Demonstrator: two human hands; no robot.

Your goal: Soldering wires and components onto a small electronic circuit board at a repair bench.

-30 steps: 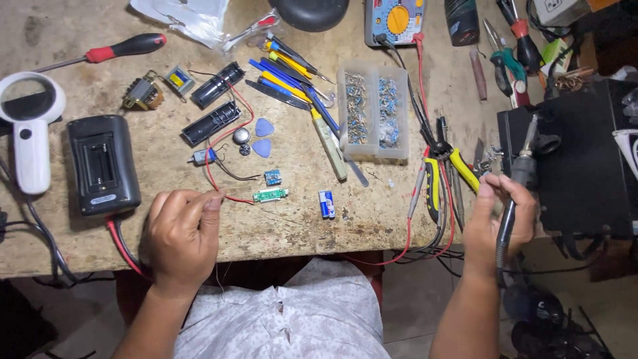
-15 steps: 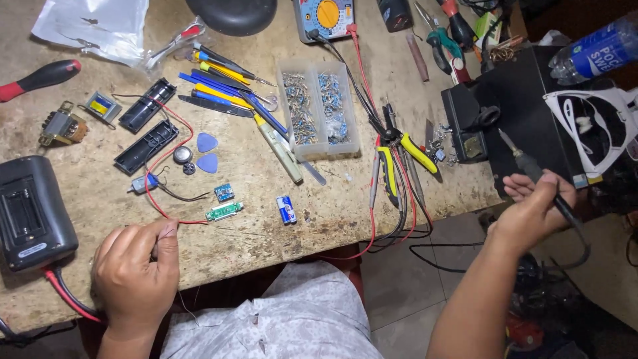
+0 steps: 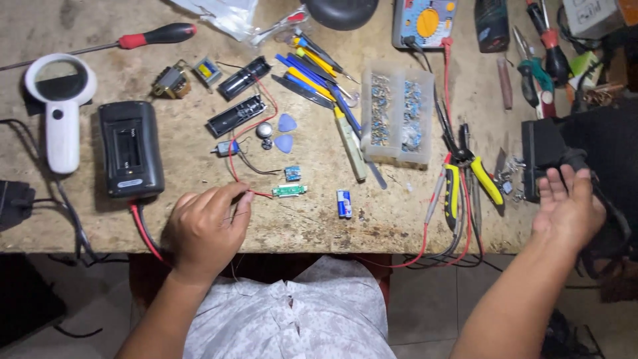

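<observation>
Workbench top [image 3: 86,219]: rough, stained, matt wood. Screwdriver [image 3: 156,34]: glossy red-and-black plastic handle, bare metal shaft. Magnifier [image 3: 60,106]: smooth white plastic, glass lens. Parts box [image 3: 397,114]: clear plastic. Pliers [image 3: 473,178]: yellow rubbery grips, dull metal. Guitar picks [image 3: 286,131]: smooth blue plastic. Battery [image 3: 343,203]: glossy wrap. Shirt [image 3: 299,319]: soft printed cloth.

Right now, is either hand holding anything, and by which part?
The left hand pinches a thin red wire near its end by the green circuit board. The right hand is open, holding nothing.
</observation>
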